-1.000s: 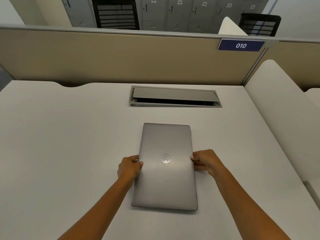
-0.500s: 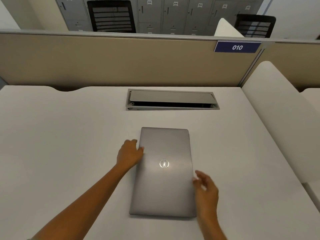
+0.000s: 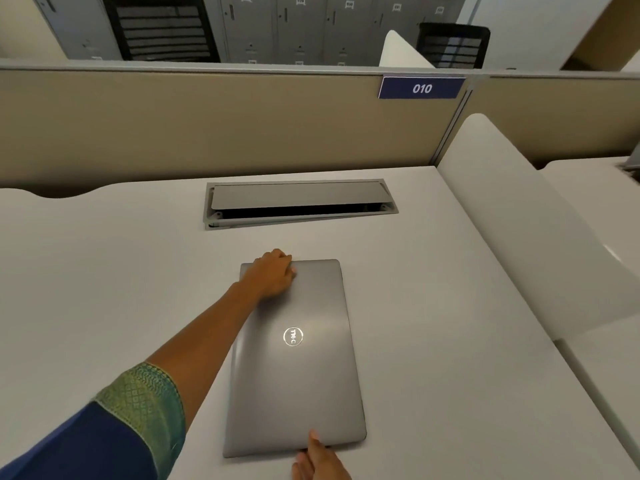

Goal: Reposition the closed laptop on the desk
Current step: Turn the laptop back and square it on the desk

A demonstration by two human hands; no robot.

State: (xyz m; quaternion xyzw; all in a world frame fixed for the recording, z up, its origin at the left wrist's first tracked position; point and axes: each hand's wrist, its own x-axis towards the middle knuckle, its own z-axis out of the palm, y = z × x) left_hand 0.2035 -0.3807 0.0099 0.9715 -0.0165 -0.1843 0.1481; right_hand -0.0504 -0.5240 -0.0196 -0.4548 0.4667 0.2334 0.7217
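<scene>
While closed, laptop [image 3: 294,358] under both hands' fingers [image 3: 285,263].

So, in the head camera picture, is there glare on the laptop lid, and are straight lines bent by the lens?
Head view: a soft bright sheen crosses the laptop lid around its logo, which shines white; the left hand casts a faint shadow on the lid; the partition top edge and the desk edges bow, typical wide-angle distortion; the lockers behind look soft.
</scene>
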